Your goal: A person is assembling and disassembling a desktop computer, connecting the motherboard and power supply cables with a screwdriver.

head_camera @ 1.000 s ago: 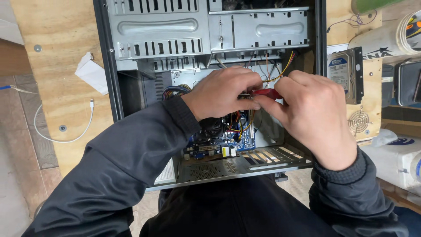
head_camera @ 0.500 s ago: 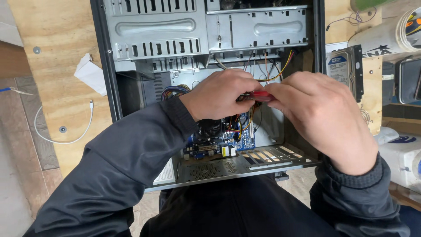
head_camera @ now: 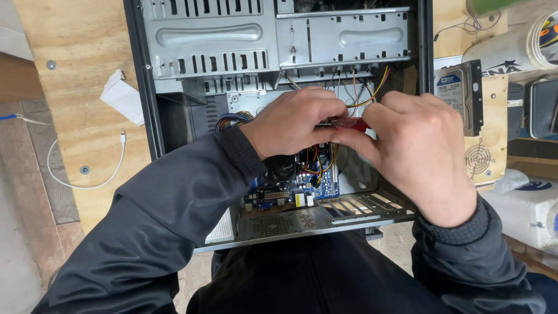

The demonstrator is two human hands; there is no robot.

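White-and-dark label on the hard drive (head_camera: 459,96), right of the case.

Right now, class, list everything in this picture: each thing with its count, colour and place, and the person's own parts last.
computer case: one, black frame with grey metal bays, open, centre
circuit board: one, blue, inside the case under the hands
wire bundle: one, yellow, red and black, inside, upper right
red-handled tool: one, held between both hands
hard drive: one, silver and black, right of the case
white cable: one, on the plywood, left
paper scrap: one, white, left of the case
plywood board: one, tan, under the case
left hand: on the tool
right hand: on the tool
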